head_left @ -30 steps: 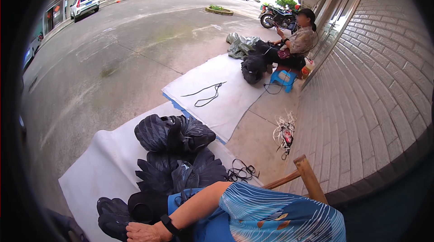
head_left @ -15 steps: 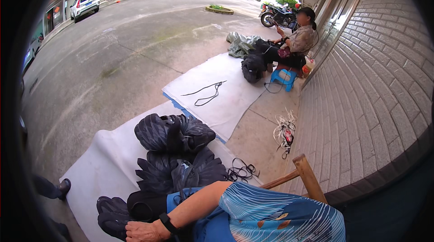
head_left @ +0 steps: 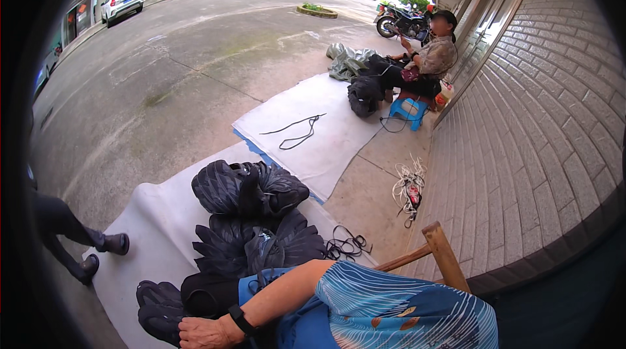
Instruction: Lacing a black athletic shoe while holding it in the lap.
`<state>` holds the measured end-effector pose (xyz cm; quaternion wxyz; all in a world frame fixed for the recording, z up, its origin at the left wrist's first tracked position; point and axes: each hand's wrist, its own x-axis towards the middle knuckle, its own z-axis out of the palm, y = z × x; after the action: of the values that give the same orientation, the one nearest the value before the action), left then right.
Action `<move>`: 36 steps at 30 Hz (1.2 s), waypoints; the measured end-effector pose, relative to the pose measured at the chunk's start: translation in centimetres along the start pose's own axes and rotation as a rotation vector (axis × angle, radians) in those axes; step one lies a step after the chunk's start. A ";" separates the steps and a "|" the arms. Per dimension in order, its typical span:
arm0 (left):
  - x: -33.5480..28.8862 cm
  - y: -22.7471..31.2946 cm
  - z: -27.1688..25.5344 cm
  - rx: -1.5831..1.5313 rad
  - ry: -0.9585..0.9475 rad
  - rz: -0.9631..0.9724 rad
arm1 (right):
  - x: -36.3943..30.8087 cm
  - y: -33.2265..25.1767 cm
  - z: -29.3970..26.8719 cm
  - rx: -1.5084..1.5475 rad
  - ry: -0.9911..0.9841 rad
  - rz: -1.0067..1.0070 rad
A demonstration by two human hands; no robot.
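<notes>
Hand [head_left: 204, 333], the right one, beside black shoes [head_left: 156, 316]; cannot tell whether its grip is clenched or grasping.

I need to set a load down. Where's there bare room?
The near white sheet is bare between another person's feet and the stacked black shoes. More room: the far white sheet beside the looped black cord, and concrete between that sheet and the tangled white cords. Crowded: around the right hand, beside more shoes.

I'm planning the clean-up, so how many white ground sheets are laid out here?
2: the near sheet, under the black bundles, and the far sheet, beyond it toward the seated person. Any layers stacked beneath would be hidden.
</notes>
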<state>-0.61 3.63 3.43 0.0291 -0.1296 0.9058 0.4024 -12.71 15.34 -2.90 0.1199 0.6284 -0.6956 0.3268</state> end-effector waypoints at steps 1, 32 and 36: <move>0.0 0.4 0.0 -0.005 -0.006 0.014 | 0.0 0.0 0.1 0.000 0.000 0.000; 0.1 -0.8 1.5 -0.409 0.109 -0.256 | -1.9 2.0 -4.4 0.169 0.088 0.107; 0.0 0.4 1.7 -0.404 0.170 -0.310 | -5.4 5.8 -8.4 0.428 -0.183 0.468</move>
<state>-0.83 5.09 2.57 -0.0121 -0.3032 0.7755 0.5537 -19.30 24.73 -1.39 -0.1563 0.4891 -0.7446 0.4265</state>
